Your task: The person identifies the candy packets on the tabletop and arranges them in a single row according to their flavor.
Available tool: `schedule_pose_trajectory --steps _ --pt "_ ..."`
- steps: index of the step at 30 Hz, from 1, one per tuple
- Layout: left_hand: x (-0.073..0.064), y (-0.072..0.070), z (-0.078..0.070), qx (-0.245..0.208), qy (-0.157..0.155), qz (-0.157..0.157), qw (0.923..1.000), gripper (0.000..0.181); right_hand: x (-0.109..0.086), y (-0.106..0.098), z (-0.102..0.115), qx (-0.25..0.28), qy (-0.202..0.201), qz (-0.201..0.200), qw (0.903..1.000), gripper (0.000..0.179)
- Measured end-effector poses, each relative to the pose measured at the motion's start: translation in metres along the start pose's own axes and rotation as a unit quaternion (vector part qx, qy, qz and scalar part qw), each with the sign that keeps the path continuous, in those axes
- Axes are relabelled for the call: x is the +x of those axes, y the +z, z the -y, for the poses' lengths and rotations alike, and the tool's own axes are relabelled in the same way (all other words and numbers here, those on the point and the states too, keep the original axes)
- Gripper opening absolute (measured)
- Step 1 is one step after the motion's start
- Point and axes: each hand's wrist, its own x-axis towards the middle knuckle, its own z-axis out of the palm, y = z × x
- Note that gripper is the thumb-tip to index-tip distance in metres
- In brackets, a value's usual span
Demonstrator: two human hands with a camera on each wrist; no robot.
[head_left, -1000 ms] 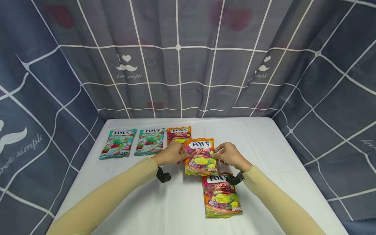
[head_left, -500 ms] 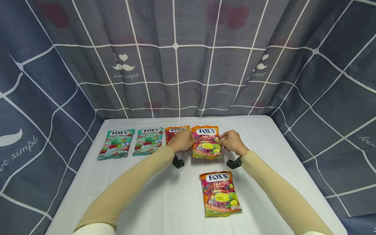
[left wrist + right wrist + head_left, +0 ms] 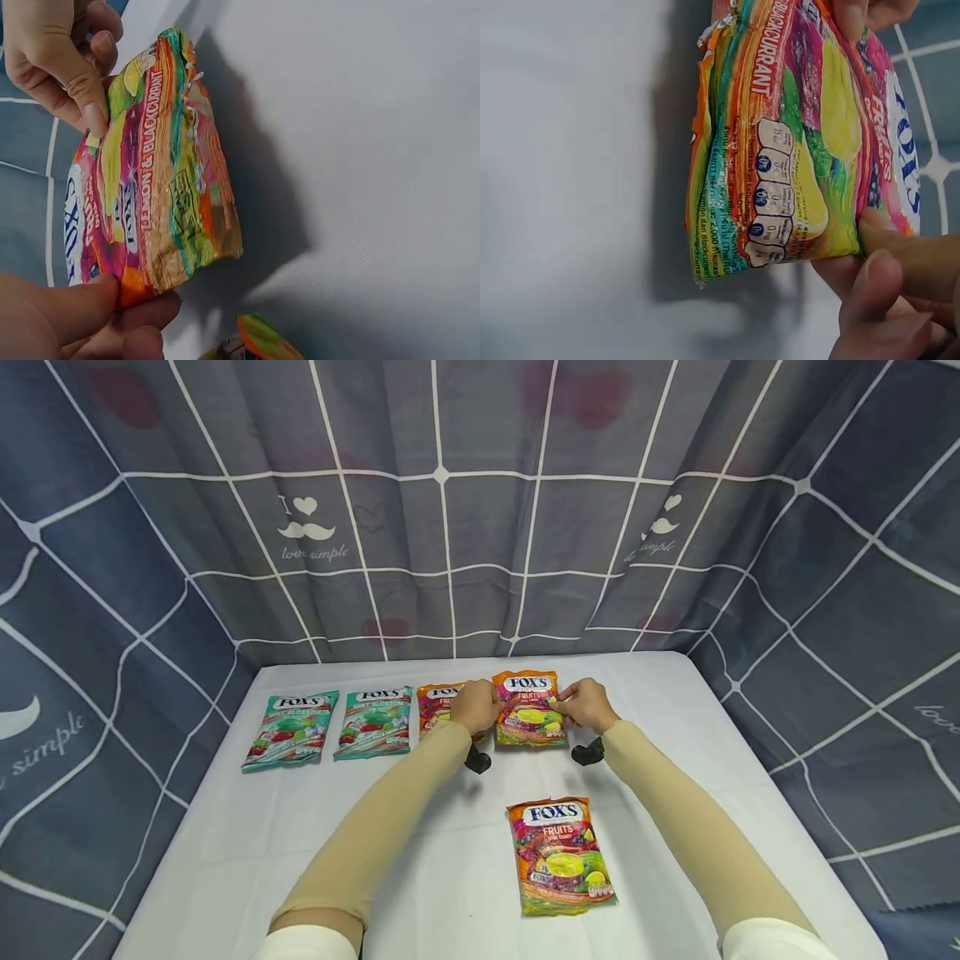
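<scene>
Between my two hands is an orange candy bag (image 3: pixel 529 710) labelled Fox's Fruits, at the back of the white table. My left hand (image 3: pixel 475 707) pinches its left edge between thumb and fingers, and my right hand (image 3: pixel 588 704) pinches the right edge. Both wrist views show the bag's bottom edge lifted a little, with a shadow on the cloth beneath. Just left of it lies a second orange candy bag (image 3: pixel 433 706), partly hidden by my left hand. Another orange candy bag (image 3: pixel 562 857) lies flat nearer the front.
Two green mint candy bags, a left one (image 3: pixel 291 731) and a right one (image 3: pixel 374 722), lie in the back row on the white table (image 3: pixel 300 852). A dark checked curtain (image 3: pixel 480 527) encloses the back and both sides.
Both hands have carried the pinched candy bag away from the front bag, toward the back of the table and slightly right, up beside the row. The other bags have stayed in place.
</scene>
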Motion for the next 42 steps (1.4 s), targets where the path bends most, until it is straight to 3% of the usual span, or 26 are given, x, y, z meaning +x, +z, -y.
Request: schedule_pose_trajectory --steps 10,17,26,32,36,42 --pt "0.008 0.016 0.005 0.04 -0.005 -0.042 0.9983 0.033 0.016 0.01 -0.003 0.032 0.019 -0.005 0.9993 0.022" --pt "0.01 0.021 0.004 0.068 -0.015 -0.034 0.997 0.028 0.02 0.017 -0.011 0.053 0.035 -0.011 0.9979 0.027" --pt "0.006 0.027 -0.001 0.066 -0.007 -0.046 0.9967 0.016 0.019 0.019 -0.02 0.039 0.024 -0.023 0.9987 0.028" --pt "0.011 0.035 0.001 0.101 -0.002 -0.041 0.9941 0.016 0.014 0.018 -0.021 0.037 0.022 -0.022 0.9988 0.029" --pt "0.012 0.036 0.001 0.122 0.005 -0.055 0.9911 0.017 0.014 0.019 -0.02 0.03 0.013 -0.026 0.9991 0.03" --pt "0.008 0.033 -0.003 0.097 0.006 -0.063 0.9933 0.011 0.016 0.02 -0.019 0.008 0.02 -0.031 0.9993 0.03"
